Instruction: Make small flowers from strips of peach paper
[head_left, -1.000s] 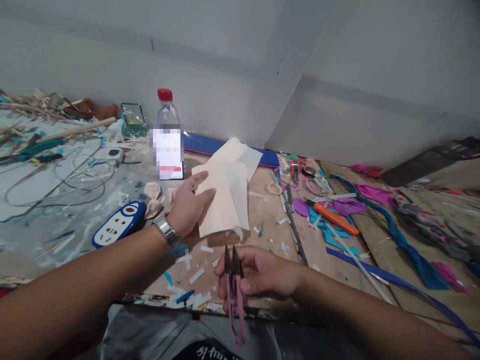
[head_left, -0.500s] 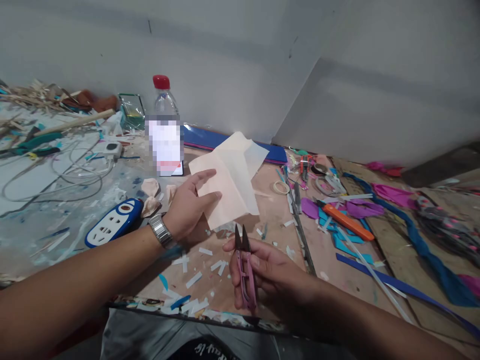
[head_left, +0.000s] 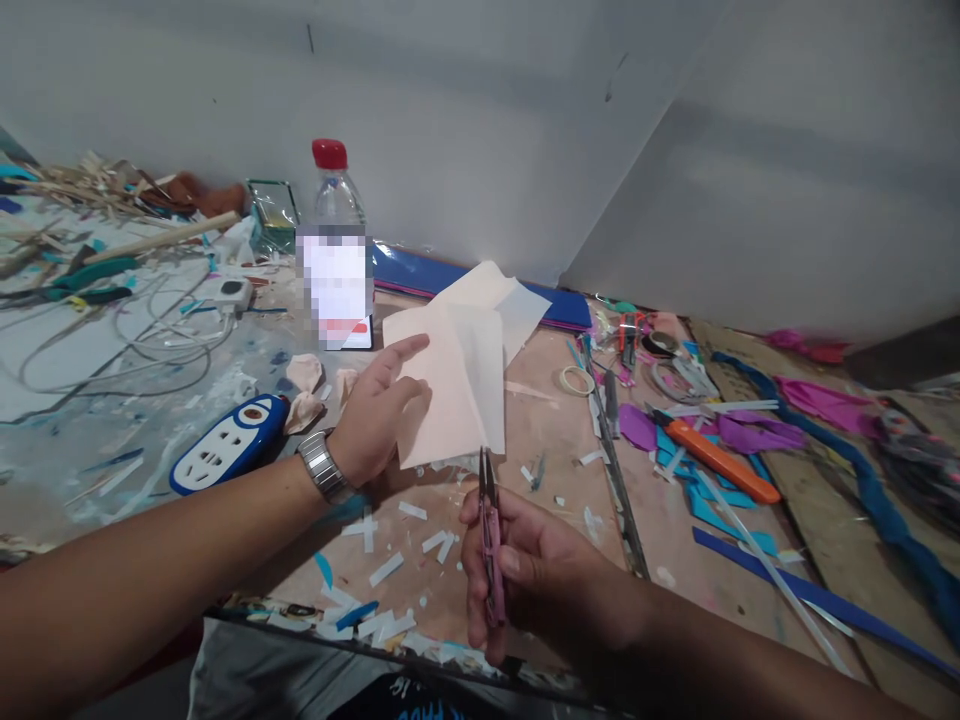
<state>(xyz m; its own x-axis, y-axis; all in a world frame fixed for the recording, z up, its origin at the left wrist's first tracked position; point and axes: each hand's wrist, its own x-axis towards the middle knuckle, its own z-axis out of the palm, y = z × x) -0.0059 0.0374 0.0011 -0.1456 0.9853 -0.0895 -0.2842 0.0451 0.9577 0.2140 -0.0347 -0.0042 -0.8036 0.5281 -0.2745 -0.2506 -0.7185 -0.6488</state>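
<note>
My left hand (head_left: 379,410) lies on a pale pink sheet (head_left: 442,385), thumb and index finger stretched out across its left part. The sheet is thin, like paper or fabric, with its right part folded and greyish. Behind it spreads another pale piece (head_left: 480,283). In my right hand (head_left: 529,555) is a pair of pink thread snips (head_left: 491,550), dark blades pointing up and slightly apart. Their tips are at the sheet's lower right edge; whether they touch it I cannot tell. Small petal-like pale pieces (head_left: 304,375) lie left of my left hand.
A phone (head_left: 337,285) leans on a red-capped bottle (head_left: 337,195) at the back. A blue-white power strip (head_left: 229,445) lies left. To the right are a tape ring (head_left: 576,380), an orange cutter (head_left: 724,460) and coloured strips. White scraps (head_left: 386,570) litter the near table.
The snips have turned and their blades have come closer together, near the sheet's edge. The folded right part of the sheet has shifted. My left hand stays on the sheet.
</note>
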